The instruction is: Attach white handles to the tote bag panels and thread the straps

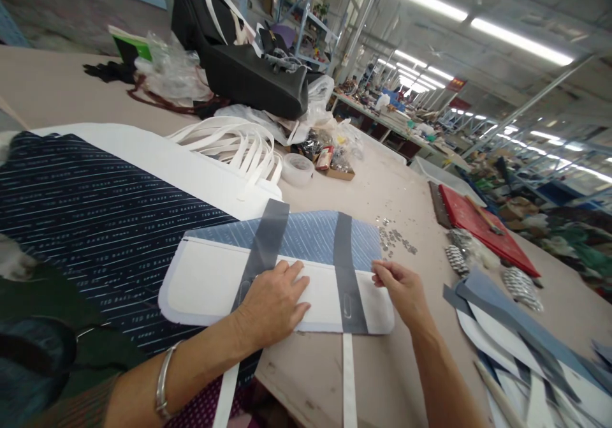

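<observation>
In front of me lies a fabric panel (215, 272), blue striped along the far side, with a white stiff sheet on top and a pale rounded edge. Two dark grey strips (343, 249) cross it, each with a small oblong slot outline. White straps (350, 377) hang from the near ends of the strips. My left hand (275, 302) rests on the panel beside the left strip, fingers spread and palm down. At the panel's right edge, my right hand (401, 287) pinches the fabric between thumb and forefinger. A silver bangle circles my left wrist.
Dark printed fabric (95, 205) and a white sheet (134, 154) spread at left. Behind are looped white straps (239, 144), a tape roll (297, 168) and a black bag (253, 74). Small metal pieces (394, 236) lie scattered. Cut panels (526, 345) and a red board (482, 224) are at right.
</observation>
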`<state>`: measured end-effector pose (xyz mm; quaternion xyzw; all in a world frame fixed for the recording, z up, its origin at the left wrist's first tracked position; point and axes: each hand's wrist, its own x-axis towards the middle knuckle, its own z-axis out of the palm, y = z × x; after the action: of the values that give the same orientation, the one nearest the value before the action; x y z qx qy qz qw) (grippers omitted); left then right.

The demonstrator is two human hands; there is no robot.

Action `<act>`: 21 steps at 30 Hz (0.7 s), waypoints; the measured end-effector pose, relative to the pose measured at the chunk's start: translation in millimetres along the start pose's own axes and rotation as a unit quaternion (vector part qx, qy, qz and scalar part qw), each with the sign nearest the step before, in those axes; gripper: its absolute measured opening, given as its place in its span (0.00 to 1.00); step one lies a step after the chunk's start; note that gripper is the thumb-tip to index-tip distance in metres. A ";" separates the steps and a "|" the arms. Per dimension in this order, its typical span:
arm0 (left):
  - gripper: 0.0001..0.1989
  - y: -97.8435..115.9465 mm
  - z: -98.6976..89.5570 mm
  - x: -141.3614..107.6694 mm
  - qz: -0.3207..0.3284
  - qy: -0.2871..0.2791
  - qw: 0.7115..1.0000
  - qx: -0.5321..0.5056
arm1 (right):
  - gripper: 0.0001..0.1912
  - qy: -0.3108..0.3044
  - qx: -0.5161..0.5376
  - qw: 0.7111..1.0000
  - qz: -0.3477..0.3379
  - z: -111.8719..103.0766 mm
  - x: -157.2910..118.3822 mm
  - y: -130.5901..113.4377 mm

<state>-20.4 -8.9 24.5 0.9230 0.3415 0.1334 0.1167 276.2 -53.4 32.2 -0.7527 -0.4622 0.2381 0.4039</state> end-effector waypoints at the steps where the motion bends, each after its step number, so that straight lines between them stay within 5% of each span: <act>1: 0.17 2.6 0.5 0.4 0.006 -0.001 1.000 -0.007 | 0.22 -0.023 0.039 0.999 0.002 10.9 -5.0 -6.2; 7: 0.21 21.9 5.5 5.7 0.068 -0.023 0.997 -0.037 | 0.20 -0.086 0.086 0.993 0.007 50.4 -26.1 -29.7; 17: 0.19 13.1 5.0 0.7 0.075 -0.017 0.997 0.003 | 0.23 -0.162 0.123 0.976 0.075 54.7 -33.5 -26.8; 21: 0.16 13.1 4.1 2.3 0.068 -0.016 0.998 -0.011 | 0.20 -0.215 0.056 0.974 0.051 60.5 -25.3 -32.9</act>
<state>-9.5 -17.6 25.0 0.9447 0.2747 0.1299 0.1235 203.7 -44.3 25.2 -0.6824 -0.4853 0.4403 0.3241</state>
